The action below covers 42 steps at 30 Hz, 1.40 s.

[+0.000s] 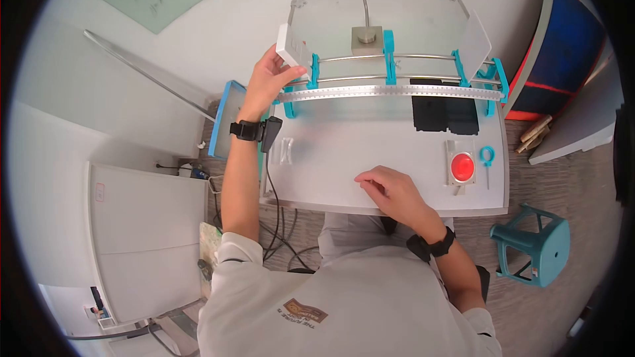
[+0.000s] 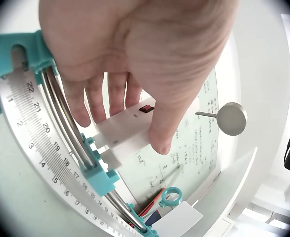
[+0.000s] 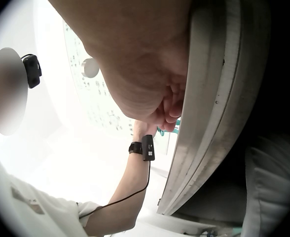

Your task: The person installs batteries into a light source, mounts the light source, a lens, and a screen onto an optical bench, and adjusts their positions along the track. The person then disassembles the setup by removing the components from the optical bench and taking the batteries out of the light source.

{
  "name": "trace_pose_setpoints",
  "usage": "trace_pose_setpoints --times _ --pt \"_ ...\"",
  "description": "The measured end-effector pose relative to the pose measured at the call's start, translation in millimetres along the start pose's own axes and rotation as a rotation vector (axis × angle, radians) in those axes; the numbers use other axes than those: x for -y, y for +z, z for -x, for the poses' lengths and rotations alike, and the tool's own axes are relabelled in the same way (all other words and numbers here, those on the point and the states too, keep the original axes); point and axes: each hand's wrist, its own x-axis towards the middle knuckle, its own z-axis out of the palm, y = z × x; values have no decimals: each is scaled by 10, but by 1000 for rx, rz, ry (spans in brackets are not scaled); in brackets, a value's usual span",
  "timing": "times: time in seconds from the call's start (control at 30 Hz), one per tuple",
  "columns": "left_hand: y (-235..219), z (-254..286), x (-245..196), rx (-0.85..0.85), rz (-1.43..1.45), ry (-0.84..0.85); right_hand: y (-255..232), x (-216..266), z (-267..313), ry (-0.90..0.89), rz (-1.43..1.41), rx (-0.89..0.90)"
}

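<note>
In the head view my left hand (image 1: 268,78) is at the left end of a teal-and-metal optical bench. It grips a white box (image 2: 127,124) between thumb and fingers; a small red-and-black rocker switch (image 2: 146,109) shows on it in the left wrist view. The box's lower end is right at a teal slider (image 2: 99,178) on the metal rods (image 1: 350,80). A silver ruler (image 1: 397,92) runs along the bench's near side. My right hand (image 1: 395,193) rests near the table's front edge, fingers loosely curled, holding nothing.
Farther along the rods stand a teal ring holder (image 1: 389,43) and a white screen (image 1: 475,46). On the table (image 1: 331,158) are black sheets (image 1: 444,114), a red disc (image 1: 462,167), a teal-ringed tool (image 1: 487,154) and a clear packet (image 1: 286,151). A metal stand base (image 1: 366,39) is behind.
</note>
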Motion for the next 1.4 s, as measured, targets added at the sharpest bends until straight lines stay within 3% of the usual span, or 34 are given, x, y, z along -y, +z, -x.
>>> trace_pose_setpoints --times 0.83,1.2,1.4 --pt "-24 9 -9 27 -13 -17 -3 16 -11 28 9 19" --pt "-264 -76 46 192 -520 133 -3 25 -12 47 17 36" --pt "-268 -106 91 235 -504 27 5 19 -13 35 26 27"
